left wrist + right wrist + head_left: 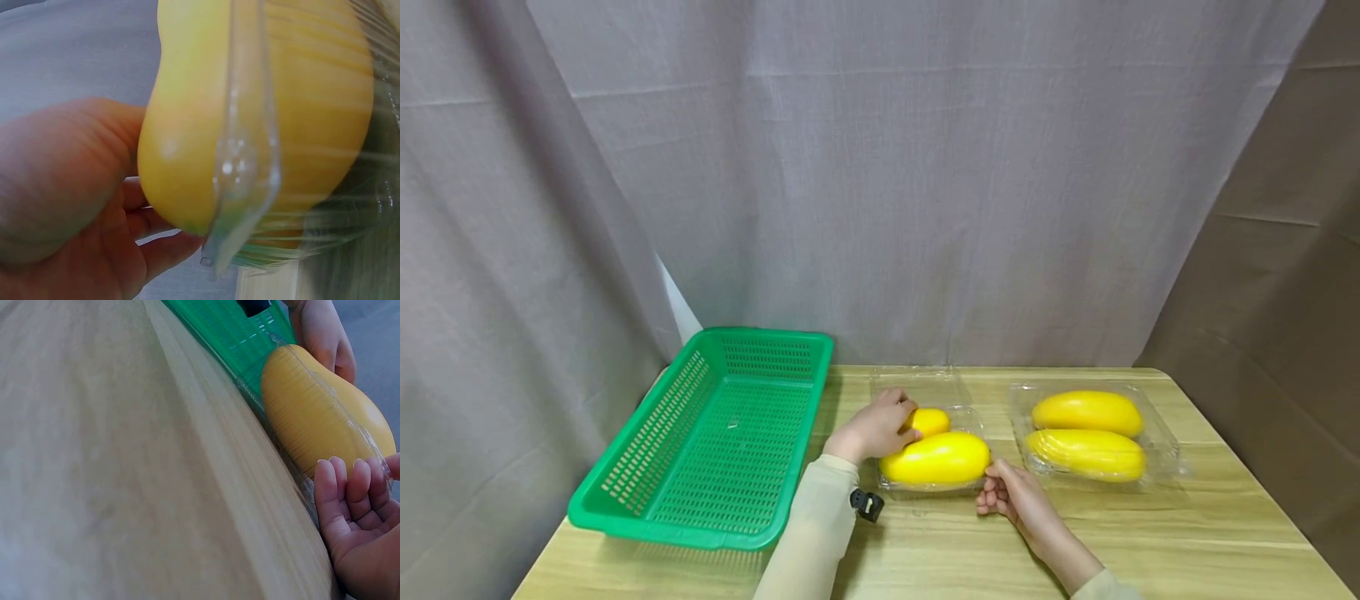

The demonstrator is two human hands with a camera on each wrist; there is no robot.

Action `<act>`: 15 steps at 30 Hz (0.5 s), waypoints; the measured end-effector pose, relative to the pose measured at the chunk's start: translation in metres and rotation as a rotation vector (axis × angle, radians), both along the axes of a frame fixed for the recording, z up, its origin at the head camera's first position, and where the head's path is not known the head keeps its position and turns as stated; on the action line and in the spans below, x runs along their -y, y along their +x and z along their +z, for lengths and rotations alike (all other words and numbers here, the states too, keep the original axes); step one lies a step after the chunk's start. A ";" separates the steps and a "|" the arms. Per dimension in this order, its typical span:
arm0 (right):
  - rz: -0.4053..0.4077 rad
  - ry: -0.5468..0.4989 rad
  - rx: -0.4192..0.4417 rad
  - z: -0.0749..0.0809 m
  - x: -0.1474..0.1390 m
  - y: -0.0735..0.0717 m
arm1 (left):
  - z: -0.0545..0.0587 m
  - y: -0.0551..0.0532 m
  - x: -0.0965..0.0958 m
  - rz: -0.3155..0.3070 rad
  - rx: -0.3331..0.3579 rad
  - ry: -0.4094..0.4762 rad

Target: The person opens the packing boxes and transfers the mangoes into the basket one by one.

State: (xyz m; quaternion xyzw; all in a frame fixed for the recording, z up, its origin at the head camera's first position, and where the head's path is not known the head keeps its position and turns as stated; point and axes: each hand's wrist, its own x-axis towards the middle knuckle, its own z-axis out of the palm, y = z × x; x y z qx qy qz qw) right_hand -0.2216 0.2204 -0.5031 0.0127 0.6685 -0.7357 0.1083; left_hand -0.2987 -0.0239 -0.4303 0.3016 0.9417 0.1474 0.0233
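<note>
A clear plastic clamshell box (958,485) stands open on the table, its clear lid (917,385) folded back toward the curtain. Two oblong yellow fruits lie in it: a front fruit (936,458) and a smaller-looking rear fruit (931,421). My left hand (880,425) has thumb and fingers around the left end of the rear fruit; its fingertips are partly hidden. At the box's front right corner, my right hand (1011,497) pinches the rim between thumb and finger, other fingers curled. In the left wrist view the front fruit (187,137) blocks much of the left hand.
A green slotted basket (820,400) stands at the table's left. To the right, another clear box (1165,437) holds two yellow fruits (1088,414). Grey curtains (925,208) hang behind the wooden table (1210,533). A black wrist device (867,504) sits at the left sleeve.
</note>
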 end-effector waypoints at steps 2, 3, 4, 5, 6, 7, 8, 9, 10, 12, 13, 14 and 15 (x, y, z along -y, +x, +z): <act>0.001 0.000 -0.001 0.000 0.000 0.000 | 0.000 0.001 0.000 -0.003 -0.005 0.005; 0.002 -0.001 -0.002 0.000 0.000 0.000 | 0.001 0.001 0.001 -0.004 -0.007 0.008; 0.004 -0.001 -0.003 -0.001 0.000 0.000 | 0.001 0.002 0.001 -0.004 -0.007 0.011; 0.004 -0.001 -0.004 -0.001 0.000 0.000 | 0.001 0.002 0.001 -0.002 -0.005 0.018; 0.006 -0.001 -0.006 -0.001 0.000 0.000 | 0.001 0.002 0.001 0.001 -0.003 0.024; 0.007 -0.001 -0.006 -0.001 0.000 0.000 | 0.001 0.002 0.001 0.008 0.002 0.031; 0.008 -0.001 -0.007 -0.001 0.000 0.000 | 0.001 0.003 0.000 0.019 0.010 0.039; 0.006 -0.002 -0.007 -0.001 -0.001 0.000 | 0.000 0.003 -0.001 0.032 0.015 0.049; 0.004 -0.002 -0.006 0.000 0.000 0.000 | 0.000 0.003 -0.002 0.047 0.018 0.056; -0.001 -0.001 -0.005 0.000 0.000 0.000 | 0.000 0.004 -0.005 0.088 0.009 0.066; -0.003 0.000 -0.004 0.000 0.000 0.000 | 0.000 0.005 -0.007 0.111 -0.005 0.068; -0.005 0.001 -0.003 0.000 0.000 0.000 | -0.001 0.005 -0.010 0.134 -0.027 0.066; -0.006 0.002 -0.003 0.000 0.001 0.000 | -0.001 0.006 -0.012 0.158 -0.053 0.067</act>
